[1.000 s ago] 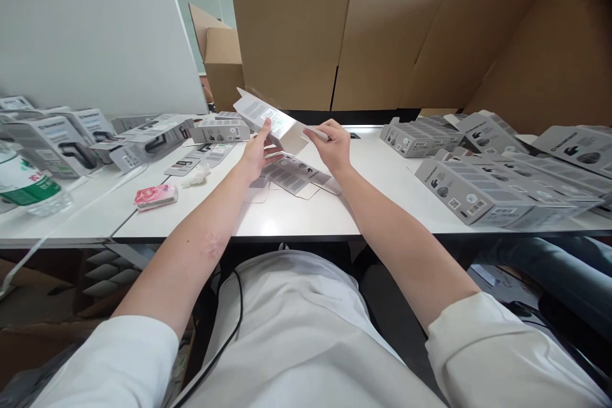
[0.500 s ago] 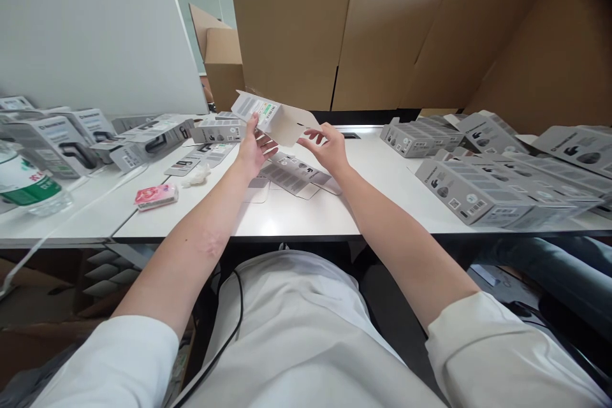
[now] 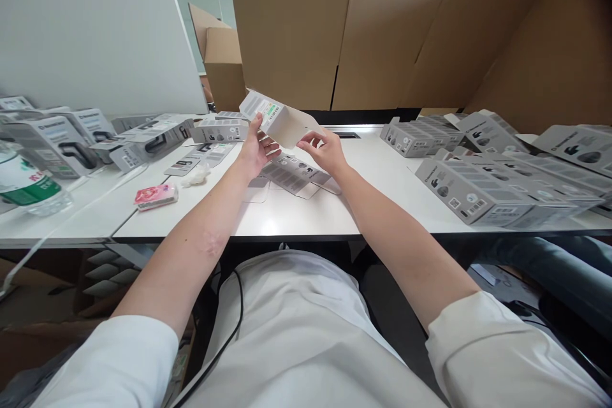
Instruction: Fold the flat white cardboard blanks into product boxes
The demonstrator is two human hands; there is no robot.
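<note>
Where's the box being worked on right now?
In the head view, the box is just above centre, raised between the left hand and right hand, beyond the printed cardboard on the table.

I have one box (image 3: 261, 105) up in the air above the table (image 3: 387, 188), tilted, its left end higher than its right. It is thin card, light grey outside, with darker grey bands of print and a small label (image 3: 271, 111) showing a green patch. The left part has a crease, so two printed faces meet at an angle. To the right a wide flap (image 3: 295, 127) spreads open, plain off-white on the inner side turned to me, its upper edge curving down. My left hand (image 3: 254, 148) supports the lower left, thumb on print; my right hand (image 3: 326, 150) has its fingertips at the flap's lower right edge.
</note>
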